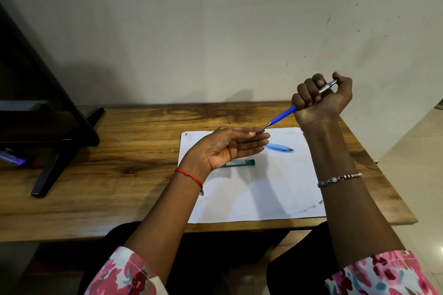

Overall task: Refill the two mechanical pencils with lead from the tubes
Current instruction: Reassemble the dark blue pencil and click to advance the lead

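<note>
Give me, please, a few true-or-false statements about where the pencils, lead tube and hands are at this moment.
1. The right hand grips the blue mechanical pencil in a fist. True.
2. The pencil's tip points away from the left hand. False: it points at the left fingertips.
3. The green lead tube lies on the white paper. True.
4. The light blue pencil lies on bare wood. False: it lies on the paper.
</note>
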Demonstrator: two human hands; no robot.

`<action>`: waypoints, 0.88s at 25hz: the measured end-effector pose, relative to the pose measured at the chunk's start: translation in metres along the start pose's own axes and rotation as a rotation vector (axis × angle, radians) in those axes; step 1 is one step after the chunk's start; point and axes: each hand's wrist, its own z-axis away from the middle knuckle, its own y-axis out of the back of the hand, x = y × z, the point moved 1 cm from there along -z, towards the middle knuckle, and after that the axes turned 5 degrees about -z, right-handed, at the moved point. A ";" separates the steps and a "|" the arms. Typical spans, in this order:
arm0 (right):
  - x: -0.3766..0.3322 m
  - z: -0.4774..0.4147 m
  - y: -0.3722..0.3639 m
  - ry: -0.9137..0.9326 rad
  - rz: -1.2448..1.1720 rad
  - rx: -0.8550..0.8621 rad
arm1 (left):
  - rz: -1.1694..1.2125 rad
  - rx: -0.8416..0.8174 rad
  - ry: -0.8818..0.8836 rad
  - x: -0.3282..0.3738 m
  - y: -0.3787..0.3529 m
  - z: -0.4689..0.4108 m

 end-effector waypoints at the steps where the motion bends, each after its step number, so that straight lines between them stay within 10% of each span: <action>1: 0.000 0.000 -0.001 0.001 0.003 0.000 | -0.002 0.000 -0.001 0.000 0.000 0.000; 22: 0.000 0.000 0.000 -0.002 -0.027 0.025 | -0.005 0.000 0.026 0.001 -0.001 0.001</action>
